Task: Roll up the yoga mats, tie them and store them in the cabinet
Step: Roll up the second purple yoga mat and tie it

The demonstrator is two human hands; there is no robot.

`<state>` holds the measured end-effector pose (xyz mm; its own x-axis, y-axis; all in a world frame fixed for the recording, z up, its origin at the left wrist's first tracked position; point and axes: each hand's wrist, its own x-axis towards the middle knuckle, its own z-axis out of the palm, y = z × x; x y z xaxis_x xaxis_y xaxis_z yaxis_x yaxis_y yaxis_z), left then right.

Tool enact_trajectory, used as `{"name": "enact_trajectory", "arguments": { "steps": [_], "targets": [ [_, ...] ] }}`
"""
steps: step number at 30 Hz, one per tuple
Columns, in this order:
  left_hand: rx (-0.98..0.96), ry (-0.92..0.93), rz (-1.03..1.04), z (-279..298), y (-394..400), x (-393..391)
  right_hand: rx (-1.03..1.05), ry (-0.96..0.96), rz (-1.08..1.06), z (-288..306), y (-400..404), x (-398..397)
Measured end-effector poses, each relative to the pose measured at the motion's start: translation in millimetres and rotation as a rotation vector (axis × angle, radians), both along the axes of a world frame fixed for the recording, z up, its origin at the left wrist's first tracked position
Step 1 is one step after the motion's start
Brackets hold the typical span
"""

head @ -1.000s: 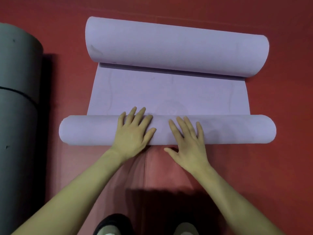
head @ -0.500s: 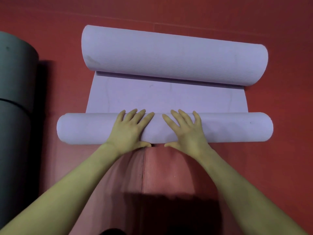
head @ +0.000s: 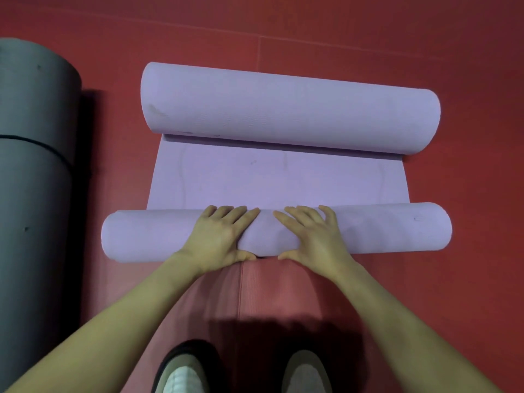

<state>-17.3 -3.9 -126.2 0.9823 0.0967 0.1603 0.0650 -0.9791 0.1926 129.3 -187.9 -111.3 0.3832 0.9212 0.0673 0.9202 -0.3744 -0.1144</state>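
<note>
Hands lie side by side on the near roll of a lilac yoga mat (head: pixel 283 180), which is spread on a red floor (head: pixel 467 180). The left hand (head: pixel 219 236) drapes over the near roll (head: pixel 382 228) with fingers laid forward over its top and the thumb tucked against its near underside; the right hand (head: pixel 314 236) mirrors it just beside, fingers spread over the top, thumb low against the near edge. Neither hand is closed tight: both wrap loosely round the curve of the roll, a short stretch of mat showing between them. Beyond the fingertips a flat strip of the same mat runs away to a thicker far roll (head: pixel 289 109), lying parallel to the near one and well apart from the hands. Out past the left hand, near the left edge of view, lies a large grey rolled mat (head: pixel 34 194), with a dark line round it, apart from the lilac one. Below the forearms, two shoes (head: pixel 187 370) stand on the floor, dark with pale toes.
</note>
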Motion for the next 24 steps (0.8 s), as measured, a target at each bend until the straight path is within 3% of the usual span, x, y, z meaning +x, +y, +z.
{"name": "enact_trajectory", "arguments": {
  "steps": [11, 15, 20, 24],
  "targets": [
    [-0.119, 0.066, -0.055, 5.0, -43.2, -51.6, -0.109, 0.175, 0.005, 3.8, -50.1, -48.7],
    [-0.041, 0.044, -0.052, 1.8, -41.4, -51.5, -0.056, 0.073, 0.019, 1.0, -55.5, -50.3],
    [-0.004, -0.046, 0.055, 7.4, -39.9, -49.2, 0.142, -0.016, -0.13, -8.2, -59.5, -65.3],
    [0.078, -0.083, 0.157, 2.3, -41.6, -40.9, 0.089, 0.025, -0.217, -8.5, -46.4, -60.3]
  ]
}}
